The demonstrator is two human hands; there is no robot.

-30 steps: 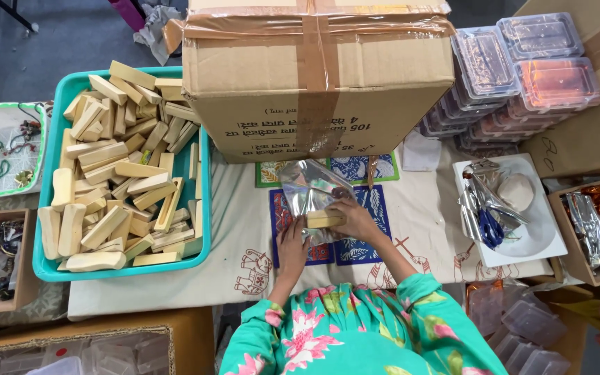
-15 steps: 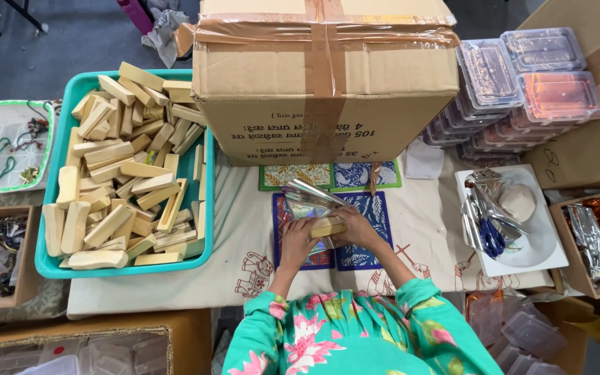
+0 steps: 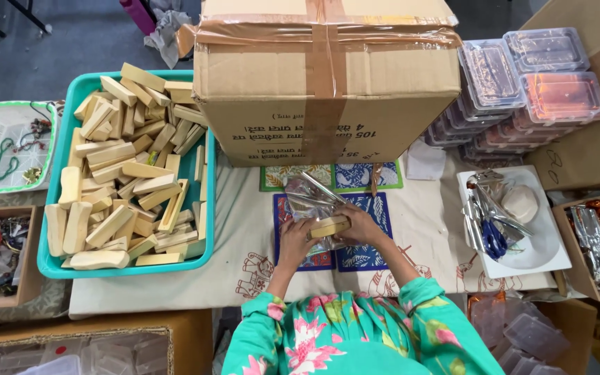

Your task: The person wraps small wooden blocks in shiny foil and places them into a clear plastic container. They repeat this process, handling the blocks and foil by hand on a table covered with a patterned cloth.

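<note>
Head view shows the left hand and right hand both closed on a wooden block wrapped in a crinkly clear bag above the counter; the slick film could, I judge, slip or tear on the block's corners.

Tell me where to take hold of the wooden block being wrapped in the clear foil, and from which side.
Grip the wooden block by its two short ends, coming in from left and right, as the left hand and right hand do now. It lies flat and long across the body, with the crinkled foil wrapper bunched behind it, so the ends are the most open faces, and probably the firmest hold.
</note>
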